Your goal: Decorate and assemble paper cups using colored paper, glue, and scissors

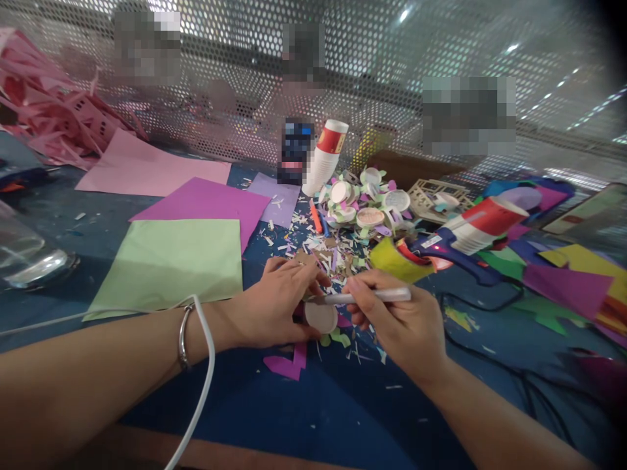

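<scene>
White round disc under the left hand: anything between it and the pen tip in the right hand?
Nothing visible. The left hand pins the white round paper disc on the blue table, and the silver pen in the right hand points at the disc's upper edge. Only paper scraps lie beside it.

Paper sheets [171,261] left of the hands, scrap pile [362,205] behind them, glue gun [460,241] right

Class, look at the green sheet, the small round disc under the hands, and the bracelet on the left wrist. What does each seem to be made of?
Green sheet: probably matte craft paper, lying thin and flat with a faint fold. Round disc: likely pale card or paper, dull surface. Bracelet: seemingly metal, with a silvery shine.
</scene>
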Available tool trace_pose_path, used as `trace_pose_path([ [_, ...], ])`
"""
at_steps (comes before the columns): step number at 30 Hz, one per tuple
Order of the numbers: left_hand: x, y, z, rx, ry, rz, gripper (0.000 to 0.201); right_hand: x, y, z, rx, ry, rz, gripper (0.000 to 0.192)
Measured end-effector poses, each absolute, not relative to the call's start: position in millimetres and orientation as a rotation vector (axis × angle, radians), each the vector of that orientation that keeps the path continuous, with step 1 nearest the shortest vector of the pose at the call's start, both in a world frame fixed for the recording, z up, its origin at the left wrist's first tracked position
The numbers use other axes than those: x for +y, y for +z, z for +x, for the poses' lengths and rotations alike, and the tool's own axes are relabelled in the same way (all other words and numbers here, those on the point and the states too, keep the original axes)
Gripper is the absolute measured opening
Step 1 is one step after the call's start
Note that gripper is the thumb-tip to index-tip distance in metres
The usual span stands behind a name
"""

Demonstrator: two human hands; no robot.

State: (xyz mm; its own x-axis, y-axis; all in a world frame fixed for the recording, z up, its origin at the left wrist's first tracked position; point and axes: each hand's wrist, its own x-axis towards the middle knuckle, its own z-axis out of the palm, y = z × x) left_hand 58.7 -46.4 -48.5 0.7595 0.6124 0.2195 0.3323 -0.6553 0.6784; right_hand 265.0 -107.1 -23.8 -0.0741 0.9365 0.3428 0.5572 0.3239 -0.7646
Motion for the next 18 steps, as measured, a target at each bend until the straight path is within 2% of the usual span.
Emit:
trace_pose_path([
  [11, -47, -47, 59, 0.721, 0.560, 2.367, 0.053, -107, -14, 273, -1.731, 0.858, -1.347, 0.035],
  [18, -47, -48, 58, 0.707, 0.551, 2.369, 0.054, -109, -12, 271, -1.657, 0.695, -1.349, 0.034],
])
